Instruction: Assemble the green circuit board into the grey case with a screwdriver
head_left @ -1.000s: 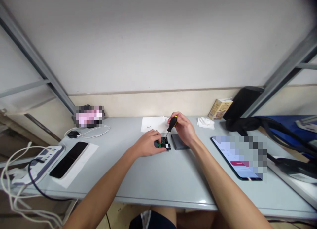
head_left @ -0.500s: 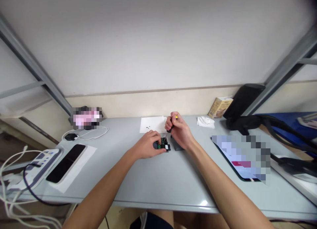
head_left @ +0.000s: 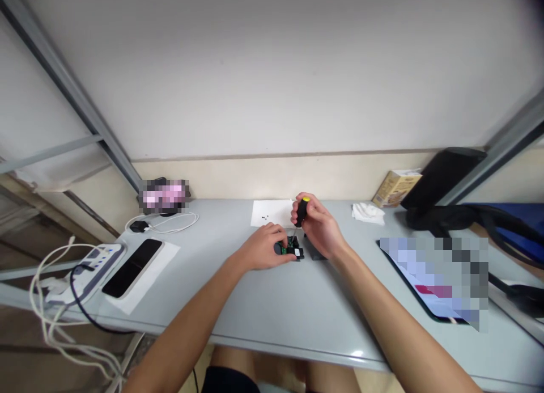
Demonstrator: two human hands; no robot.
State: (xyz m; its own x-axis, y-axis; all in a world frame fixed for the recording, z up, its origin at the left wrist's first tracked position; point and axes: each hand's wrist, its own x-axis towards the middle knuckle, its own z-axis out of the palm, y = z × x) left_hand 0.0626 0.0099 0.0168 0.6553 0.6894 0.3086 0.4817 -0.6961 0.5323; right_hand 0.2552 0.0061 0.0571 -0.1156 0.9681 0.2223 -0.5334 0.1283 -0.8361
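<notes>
My left hand (head_left: 267, 246) grips a small black device with an exposed green circuit board (head_left: 290, 251), holding it on the grey desk with thumb and fingers. In my right hand (head_left: 321, 225) is a screwdriver (head_left: 302, 211) with a black handle and yellow cap, its shaft pointing down at the board. Whether the tip sits in a screw is too small to tell. A dark flat piece (head_left: 315, 254) lies under the right hand, partly hidden. Behind the hands rests a white sheet of paper (head_left: 272, 211) with several tiny dark bits, apparently screws, on it.
To the left are a phone (head_left: 132, 267) on white paper, a power strip (head_left: 91, 274) with cables, and a black charger (head_left: 139, 227). At right lie a crumpled tissue (head_left: 368, 212), a yellow box (head_left: 397, 187) and a tablet (head_left: 433, 282). A wall (head_left: 272, 98) closes off the back.
The camera view has turned slightly, so the scene appears shifted right. The screwdriver handle now shows more fully in my right hand and looks more upright. My left hand keeps its hold on the device.
</notes>
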